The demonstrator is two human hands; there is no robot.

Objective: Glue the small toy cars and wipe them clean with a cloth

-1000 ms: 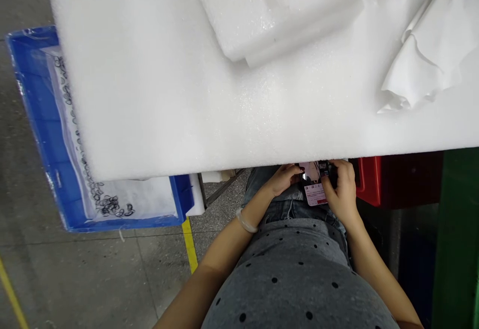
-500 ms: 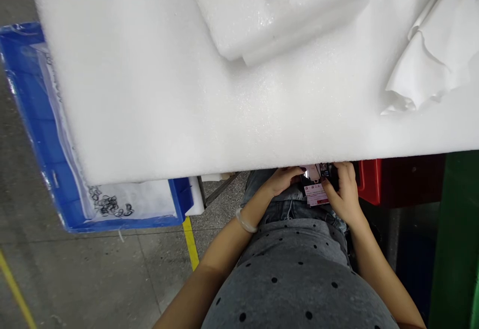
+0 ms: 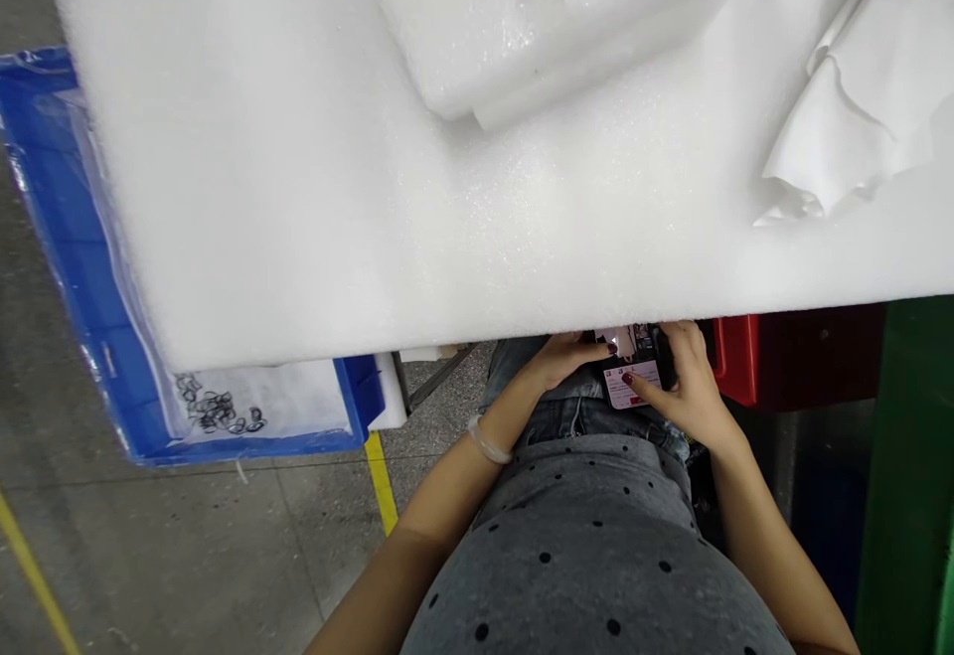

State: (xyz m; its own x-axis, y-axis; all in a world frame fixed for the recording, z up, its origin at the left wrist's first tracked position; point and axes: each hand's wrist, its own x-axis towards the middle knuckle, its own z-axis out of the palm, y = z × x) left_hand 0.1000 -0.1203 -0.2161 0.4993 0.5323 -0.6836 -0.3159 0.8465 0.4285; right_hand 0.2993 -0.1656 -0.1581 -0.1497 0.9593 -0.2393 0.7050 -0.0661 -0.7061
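Observation:
A smartphone (image 3: 622, 397) with a lit screen is held over my lap, just below the edge of the white foam sheet (image 3: 298, 267). My left hand (image 3: 562, 359) grips its left side, the thumb reaching over the screen. On the other side, my right hand (image 3: 682, 377) holds the phone, with its thumb across the lower part of the display. The foam hides the phone's upper end and some of my fingers. A pale bangle (image 3: 488, 441) circles my left wrist.
Left of the foam stands a blue bin (image 3: 245, 448) with several small dark rings (image 3: 216, 411) on white paper. A thick foam block (image 3: 477, 49) and a crumpled white cloth (image 3: 857, 108) lie on the sheet. To the right are a red bin (image 3: 805, 357) and a green post (image 3: 909, 476).
My right thumb has shifted left and down across the phone's screen. The left thumb has moved slightly further over it. The view has shifted a little.

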